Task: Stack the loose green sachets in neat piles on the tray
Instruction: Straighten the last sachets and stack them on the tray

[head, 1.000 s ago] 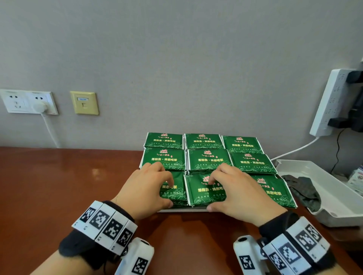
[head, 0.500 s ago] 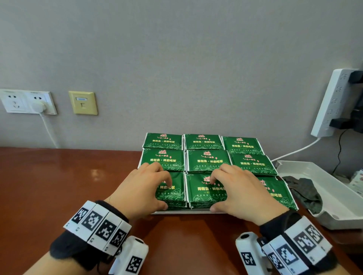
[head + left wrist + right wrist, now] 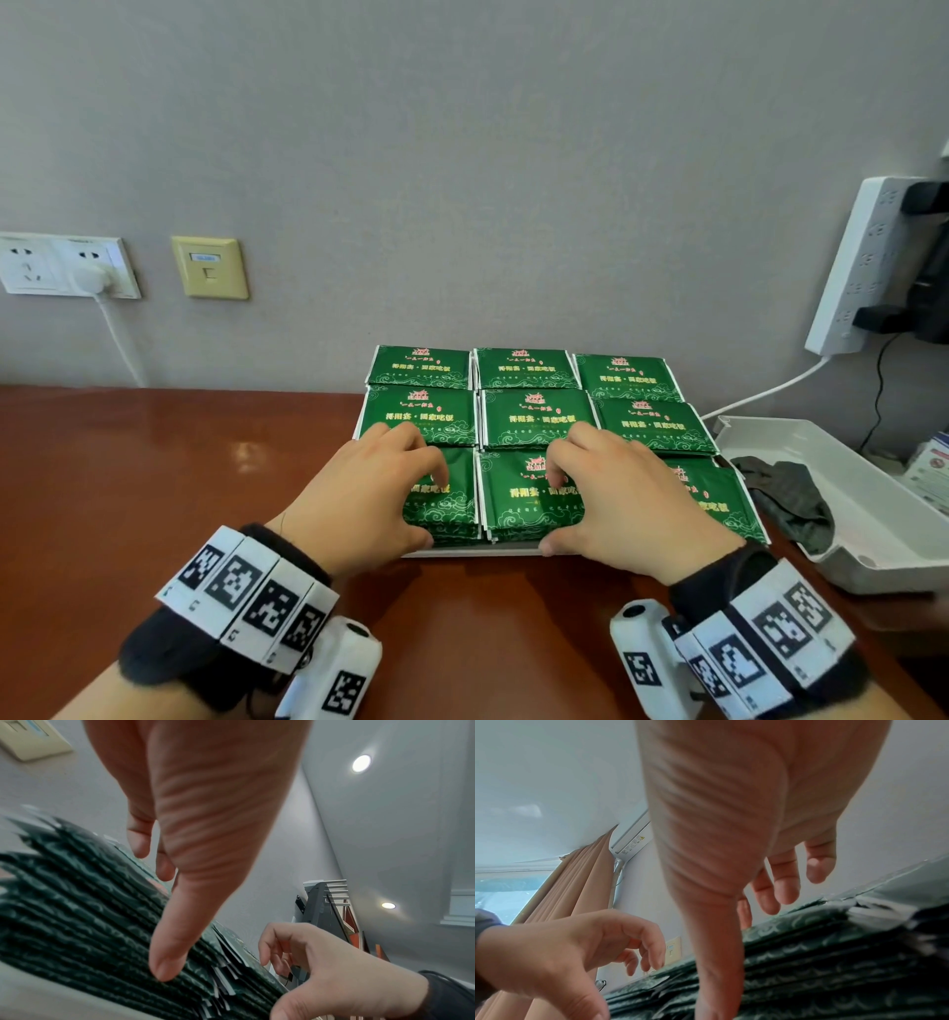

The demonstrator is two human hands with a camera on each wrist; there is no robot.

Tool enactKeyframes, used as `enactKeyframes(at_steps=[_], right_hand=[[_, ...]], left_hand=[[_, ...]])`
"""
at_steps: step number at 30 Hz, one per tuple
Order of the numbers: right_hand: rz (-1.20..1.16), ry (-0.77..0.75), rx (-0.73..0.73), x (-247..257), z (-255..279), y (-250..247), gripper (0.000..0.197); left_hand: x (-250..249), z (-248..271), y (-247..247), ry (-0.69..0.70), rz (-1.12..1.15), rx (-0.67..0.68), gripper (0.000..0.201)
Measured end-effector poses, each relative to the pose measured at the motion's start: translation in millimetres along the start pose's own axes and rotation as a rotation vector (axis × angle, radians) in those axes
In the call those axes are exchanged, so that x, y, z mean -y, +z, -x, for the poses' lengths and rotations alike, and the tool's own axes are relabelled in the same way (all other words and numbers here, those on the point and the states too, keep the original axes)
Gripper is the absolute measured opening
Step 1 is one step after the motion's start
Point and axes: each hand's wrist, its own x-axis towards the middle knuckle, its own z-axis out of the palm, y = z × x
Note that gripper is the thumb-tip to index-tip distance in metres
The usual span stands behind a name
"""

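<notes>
The flat, glossy green foil sachets with gold print [image 3: 534, 419] lie in nine piles, three rows of three, on a shallow white tray [image 3: 477, 551] that sits on the reddish-brown wooden table [image 3: 154, 488] against the grey wall. The person's left hand [image 3: 359, 493] rests on the near left pile [image 3: 447, 501], fingers curled over its top and the thumb pressed against its near edge. The right hand [image 3: 616, 501] does the same on the near middle pile [image 3: 518, 501], its thumb against the near edge just above the tray rim. Both hands clamp their piles from top and front, as if squaring them up.

The left wrist view shows many thin layers under the thumb [image 3: 167, 959], with some edges fanned out and uneven at the right corner of the pile. Each sachet looks light, thin and slightly stiff but bendable, and the shiny foil probably slides easily, so a tall pile may shear sideways if pushed from one face only. The best hold seems to be on opposite edges of a pile, pressing inward with fingertips and thumb while a light touch on top keeps the layers from popping up. Pinching a single corner would likely bend it.

To the right, well apart, a white plastic bin [image 3: 873, 514] holds a dark crumpled cloth [image 3: 785, 493].
</notes>
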Motion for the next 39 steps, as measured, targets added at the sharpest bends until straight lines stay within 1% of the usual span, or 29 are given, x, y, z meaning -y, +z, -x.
enactKeyframes(at_steps=[7, 12, 16, 19, 21, 25, 27, 29, 32, 35, 39], right_hand=[[-0.016, -0.006, -0.012, 0, 0, 0, 0.055], [-0.066, -0.004, -0.029, -4, 5, -8, 0.058], [-0.172, 0.069, -0.104, -28, 24, -23, 0.06], [-0.181, 0.161, -0.121, -53, 45, -24, 0.058], [-0.156, 0.217, -0.117, -66, 55, -19, 0.057], [-0.131, 0.327, -0.091, -83, 68, -5, 0.062], [-0.161, 0.348, -0.066, -88, 70, 1, 0.063], [-0.185, 0.347, -0.051, -91, 68, 6, 0.063], [-0.208, 0.344, -0.061, -93, 63, 12, 0.058], [-0.228, 0.347, -0.077, -97, 58, 16, 0.052], [-0.246, 0.351, -0.084, -100, 54, 17, 0.049]], left_hand=[[0, 0, 1, 0.002, -0.001, -0.011, 0.048], [-2, 1, -2, -0.012, -0.031, -0.013, 0.046], [-4, 4, -8, -0.061, -0.081, -0.023, 0.048], [-9, 7, -12, -0.061, -0.093, -0.018, 0.05], [-17, 9, -12, -0.029, -0.098, -0.034, 0.051], [-39, 13, -4, 0.11, -0.051, -0.125, 0.045], [-48, 12, 2, 0.171, -0.062, -0.143, 0.044], [-53, 10, 6, 0.204, -0.077, -0.143, 0.043], [-59, 5, 9, 0.2, -0.097, -0.121, 0.042], [-61, 1, 12, 0.197, -0.08, -0.067, 0.042], [-63, -1, 9, 0.189, -0.02, 0.069, 0.042]])
